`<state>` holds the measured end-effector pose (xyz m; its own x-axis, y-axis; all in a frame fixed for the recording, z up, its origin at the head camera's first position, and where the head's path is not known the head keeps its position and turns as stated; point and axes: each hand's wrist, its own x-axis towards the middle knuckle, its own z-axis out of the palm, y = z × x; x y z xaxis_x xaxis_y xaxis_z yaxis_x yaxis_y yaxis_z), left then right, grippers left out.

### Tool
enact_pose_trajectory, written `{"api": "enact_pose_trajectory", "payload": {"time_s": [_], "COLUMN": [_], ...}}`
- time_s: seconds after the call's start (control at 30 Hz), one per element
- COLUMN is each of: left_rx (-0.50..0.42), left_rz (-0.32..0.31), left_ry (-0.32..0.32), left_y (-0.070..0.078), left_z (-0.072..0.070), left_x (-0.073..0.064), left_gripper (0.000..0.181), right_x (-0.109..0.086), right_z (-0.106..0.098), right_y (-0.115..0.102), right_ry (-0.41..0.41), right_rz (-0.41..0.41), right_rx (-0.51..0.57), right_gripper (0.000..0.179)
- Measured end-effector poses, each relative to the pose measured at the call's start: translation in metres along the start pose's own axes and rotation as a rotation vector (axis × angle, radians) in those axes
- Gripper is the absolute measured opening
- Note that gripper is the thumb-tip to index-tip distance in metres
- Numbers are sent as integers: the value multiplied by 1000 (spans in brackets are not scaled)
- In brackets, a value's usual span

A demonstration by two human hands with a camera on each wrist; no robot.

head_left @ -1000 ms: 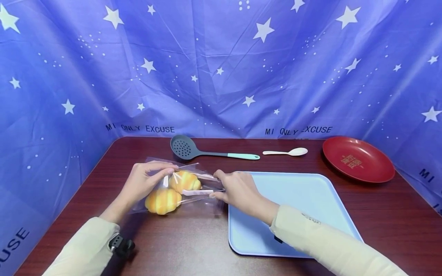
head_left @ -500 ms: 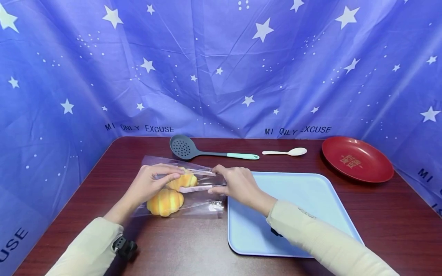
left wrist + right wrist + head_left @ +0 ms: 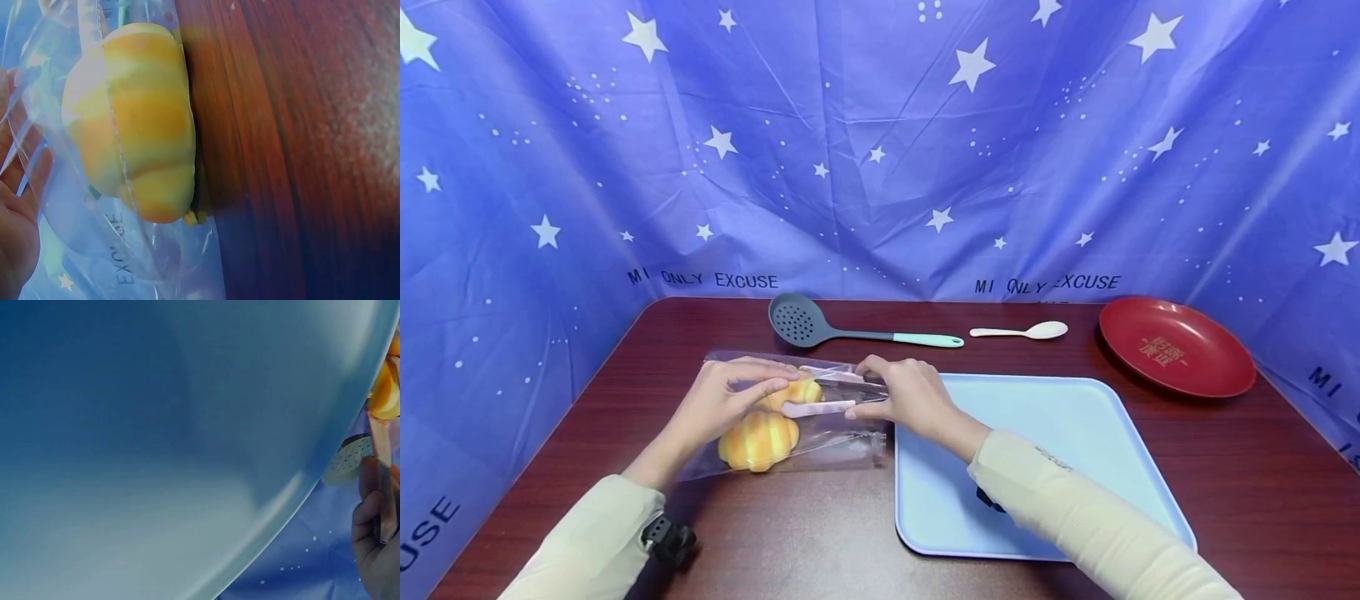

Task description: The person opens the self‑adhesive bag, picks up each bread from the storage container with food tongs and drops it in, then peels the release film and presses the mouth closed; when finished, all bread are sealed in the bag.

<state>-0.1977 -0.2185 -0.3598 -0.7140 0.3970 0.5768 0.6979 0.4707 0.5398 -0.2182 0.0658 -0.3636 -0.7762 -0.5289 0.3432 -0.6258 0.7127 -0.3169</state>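
My right hand (image 3: 913,400) grips a pair of tongs (image 3: 820,408) with pale pink tips, spread and pointing left at the clear plastic bag (image 3: 842,446). Between the tips lies the farther bread roll (image 3: 805,389), partly covered by my left hand (image 3: 718,404). That hand pinches the bag near this roll with thumb and fingers. A second bread roll (image 3: 758,440), striped yellow and orange, sits nearer me in the bag. The left wrist view shows the bag's seam running across a roll (image 3: 140,119). In the right wrist view, fingers curl round the tongs (image 3: 386,506).
A light blue tray (image 3: 1037,492) lies under my right forearm. Behind are a grey slotted skimmer (image 3: 797,321) with a mint handle and a white spoon (image 3: 1045,330). A red plate (image 3: 1217,354) stands at the back right, before a blue star-print curtain (image 3: 880,125).
The right hand and tongs have shifted a little left over the farther roll. The left hand has moved slightly right and down, and the nearer roll has shifted slightly.
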Motion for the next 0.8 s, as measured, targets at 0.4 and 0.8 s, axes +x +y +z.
{"api": "enact_pose_trajectory", "payload": {"time_s": [0.4,0.8], "left_rx": [16,-1], "left_rz": [-69,-70], "left_ry": [28,26], "left_y": [-1,0], "left_z": [-3,-4], "left_x": [-3,-2], "left_gripper": [20,19], "right_x": [-8,-7], "right_z": [-8,-4], "right_y": [8,5], "right_ry": [47,62], "right_rz": [-78,-53], "right_rx": [-28,-61], "right_gripper": [56,50]}}
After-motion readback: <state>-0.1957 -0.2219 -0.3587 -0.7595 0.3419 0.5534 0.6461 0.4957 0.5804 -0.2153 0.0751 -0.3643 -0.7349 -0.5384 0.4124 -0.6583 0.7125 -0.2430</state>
